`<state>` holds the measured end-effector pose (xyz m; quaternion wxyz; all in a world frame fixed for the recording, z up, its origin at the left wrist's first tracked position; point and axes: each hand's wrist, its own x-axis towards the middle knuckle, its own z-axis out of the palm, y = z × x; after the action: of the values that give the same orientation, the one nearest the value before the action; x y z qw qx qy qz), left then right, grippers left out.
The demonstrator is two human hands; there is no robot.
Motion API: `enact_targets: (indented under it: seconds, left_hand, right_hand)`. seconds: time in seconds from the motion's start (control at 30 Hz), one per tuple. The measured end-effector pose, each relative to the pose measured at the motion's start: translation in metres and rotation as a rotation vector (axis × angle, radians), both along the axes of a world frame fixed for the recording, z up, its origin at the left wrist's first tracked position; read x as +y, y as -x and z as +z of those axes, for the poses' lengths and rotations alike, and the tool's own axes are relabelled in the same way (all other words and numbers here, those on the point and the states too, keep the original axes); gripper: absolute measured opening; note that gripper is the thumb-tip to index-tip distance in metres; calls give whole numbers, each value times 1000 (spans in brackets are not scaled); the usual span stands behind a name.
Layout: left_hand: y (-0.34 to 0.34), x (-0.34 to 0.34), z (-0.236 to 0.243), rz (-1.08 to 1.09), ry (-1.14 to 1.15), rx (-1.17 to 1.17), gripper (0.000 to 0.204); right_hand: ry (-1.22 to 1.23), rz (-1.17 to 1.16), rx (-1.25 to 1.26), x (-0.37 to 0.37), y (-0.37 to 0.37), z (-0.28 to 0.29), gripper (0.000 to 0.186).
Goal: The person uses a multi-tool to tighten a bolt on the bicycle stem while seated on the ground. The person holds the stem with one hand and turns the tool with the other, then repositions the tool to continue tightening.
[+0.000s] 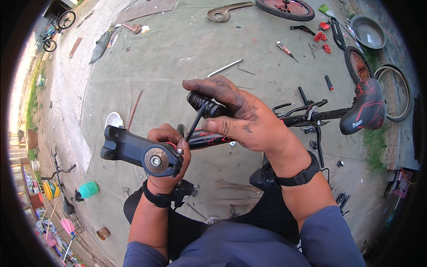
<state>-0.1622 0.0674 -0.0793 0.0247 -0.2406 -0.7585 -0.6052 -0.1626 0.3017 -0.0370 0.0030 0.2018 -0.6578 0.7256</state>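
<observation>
A black handlebar stem (124, 149) with a round metal cap and centre bolt sits on the front of a black and red bicycle frame (200, 139). My left hand (167, 180) is closed around the stem's clamp end, its thumb beside a small side bolt (180, 151). Between the fingers and thumb of my right hand (249, 115) is a black folding hex key set (206, 104). One hex key is swung out and points down toward the stem's side bolt, close to my left thumb; whether its tip sits in a bolt I cannot tell.
A black and red saddle (364, 107) is on the frame's right end. Across the green ground sheet lie a screwdriver (287, 51), an open-end wrench (238, 184), a bent metal bar (225, 67) and a wheel (287, 9). A white bowl (114, 120) stands left.
</observation>
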Motion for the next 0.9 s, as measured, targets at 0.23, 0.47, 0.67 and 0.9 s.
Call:
enact_targets:
  seconds: [0.23, 0.47, 0.67, 0.9]
  left_hand:
    - [0, -1, 0, -28, -21, -18, 28]
    - [2, 2, 5, -19, 75, 46, 37]
    - [3, -1, 3, -27, 78, 55, 36]
    - [1, -2, 3, 0, 103, 50, 35]
  right_hand:
    - [172, 55, -56, -4, -1, -4, 57]
    - [231, 102, -26, -12, 7, -7, 55]
    - [310, 180, -70, -15, 12, -14, 54]
    - [368, 350, -172, -19, 24, -25, 53]
